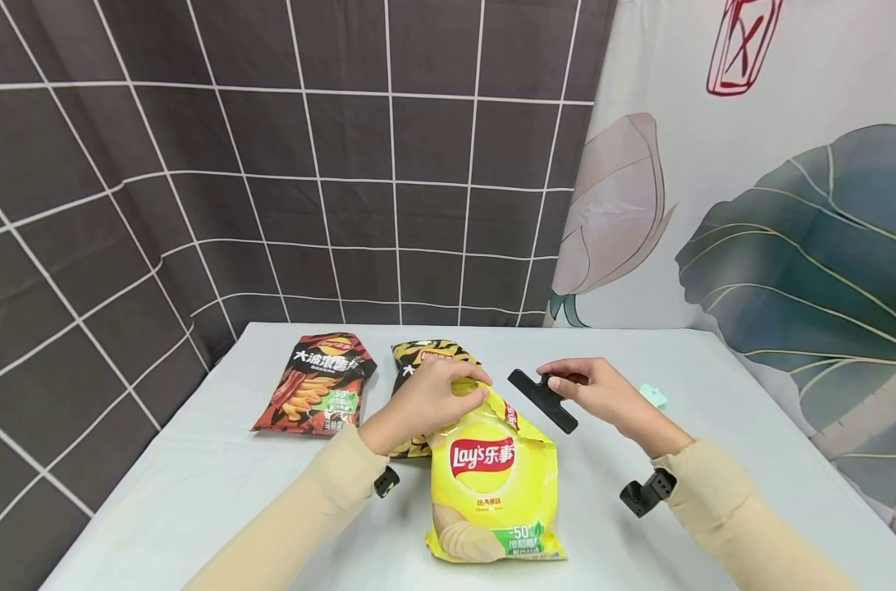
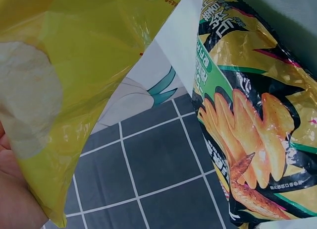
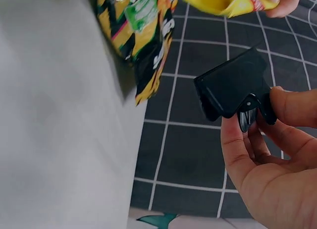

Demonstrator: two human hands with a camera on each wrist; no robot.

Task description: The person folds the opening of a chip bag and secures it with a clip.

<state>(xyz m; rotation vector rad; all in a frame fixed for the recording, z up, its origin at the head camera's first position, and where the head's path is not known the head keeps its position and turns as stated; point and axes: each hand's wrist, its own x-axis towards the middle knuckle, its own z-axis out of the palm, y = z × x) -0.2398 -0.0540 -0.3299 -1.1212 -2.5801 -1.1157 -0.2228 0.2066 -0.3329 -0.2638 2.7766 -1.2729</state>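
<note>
A yellow Lay's chip bag [image 1: 492,484] stands near the front of the table, its top folded over to one side. My left hand [image 1: 436,398] pinches the bag's top between thumb and fingers; in the left wrist view the yellow bag [image 2: 94,55] fills the upper left. To the right of the bag, my right hand [image 1: 592,390] holds a black bag clip [image 1: 542,400] by its handles, in the air and apart from the bag. The right wrist view shows the clip [image 3: 235,85] between thumb and fingers.
Behind the yellow bag lies a black-and-gold chip bag [image 1: 411,361], partly hidden. A red-and-black chip bag [image 1: 318,386] lies at the back left of the white table [image 1: 197,492]. A small turquoise object [image 1: 652,396] sits beyond my right wrist.
</note>
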